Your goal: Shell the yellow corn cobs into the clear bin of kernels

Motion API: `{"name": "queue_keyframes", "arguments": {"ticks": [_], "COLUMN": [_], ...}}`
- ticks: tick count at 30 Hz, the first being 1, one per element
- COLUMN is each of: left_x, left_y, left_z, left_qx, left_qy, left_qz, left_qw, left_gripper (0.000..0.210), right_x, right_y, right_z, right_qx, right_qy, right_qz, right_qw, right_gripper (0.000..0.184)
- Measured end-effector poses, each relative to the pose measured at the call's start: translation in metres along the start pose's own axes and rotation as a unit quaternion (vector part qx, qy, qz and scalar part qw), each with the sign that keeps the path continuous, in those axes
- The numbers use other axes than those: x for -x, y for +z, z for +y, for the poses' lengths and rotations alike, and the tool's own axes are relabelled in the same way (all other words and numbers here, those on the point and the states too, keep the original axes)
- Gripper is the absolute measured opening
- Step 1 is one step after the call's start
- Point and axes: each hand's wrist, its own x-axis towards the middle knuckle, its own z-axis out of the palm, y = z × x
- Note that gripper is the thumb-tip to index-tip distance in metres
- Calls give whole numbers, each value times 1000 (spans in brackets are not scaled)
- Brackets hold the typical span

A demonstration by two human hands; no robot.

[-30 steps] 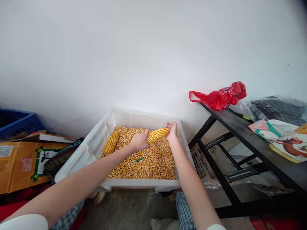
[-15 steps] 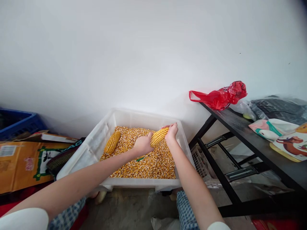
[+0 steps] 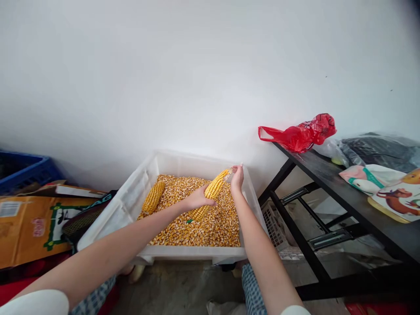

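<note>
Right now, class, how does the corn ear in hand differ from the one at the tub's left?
The held corn ear is gripped by the left hand; the resting corn ear lies on loose kernels. The held corn ear shows a pale upper end; the resting corn ear looks yellow along its visible side. Both bear yellow kernels in rows.

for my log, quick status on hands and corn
Left hand gripping corn cob; right hand at its upper tip. Second cob on loose kernels, apart from both hands.

A yellow corn cob (image 3: 215, 189), tightly rowed and pale-tipped, slants over a bed of loose kernels (image 3: 213, 232); a second cob (image 3: 153, 197) rests on the bed's left side.
</note>
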Motion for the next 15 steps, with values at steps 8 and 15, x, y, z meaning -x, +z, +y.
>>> {"name": "queue_keyframes", "arguments": {"ticks": [8, 15], "left_x": [-1, 2], "left_y": [4, 13], "left_z": [-5, 1], "left_qx": [-242, -367], "left_qy": [-56, -55], "left_qz": [95, 129], "left_qw": [964, 920], "left_gripper": [53, 50], "right_x": [23, 39], "right_y": [23, 33], "right_z": [15, 10], "right_qx": [-75, -178], "right_qy": [182, 210], "right_qz": [-70, -20], "right_qw": [978, 961], "right_gripper": [54, 55]}}
